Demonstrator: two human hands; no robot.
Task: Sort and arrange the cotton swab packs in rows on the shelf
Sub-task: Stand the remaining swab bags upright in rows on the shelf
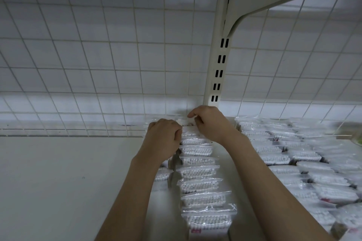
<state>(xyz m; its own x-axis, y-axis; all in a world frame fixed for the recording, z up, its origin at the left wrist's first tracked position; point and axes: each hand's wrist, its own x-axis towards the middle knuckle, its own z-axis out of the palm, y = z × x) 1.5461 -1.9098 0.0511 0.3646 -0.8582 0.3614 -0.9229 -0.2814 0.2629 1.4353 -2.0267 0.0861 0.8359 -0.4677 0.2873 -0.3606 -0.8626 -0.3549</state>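
Between both hands, rearmost pack.

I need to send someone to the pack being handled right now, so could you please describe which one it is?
Find the slotted upright at the back of the shelf. At its foot ends a single row of packs running front to back between the arms. The rearmost pack is the only one both hands, left hand and right hand, touch.

Glossy clear plastic film, crinkled and catching the light, wraps the swab packs; the swab tips inside look soft, matt white. The shelf is smooth, matt, painted metal. Behind it, a wire grid, thin coated metal, and a slotted metal upright with a dull cream finish.
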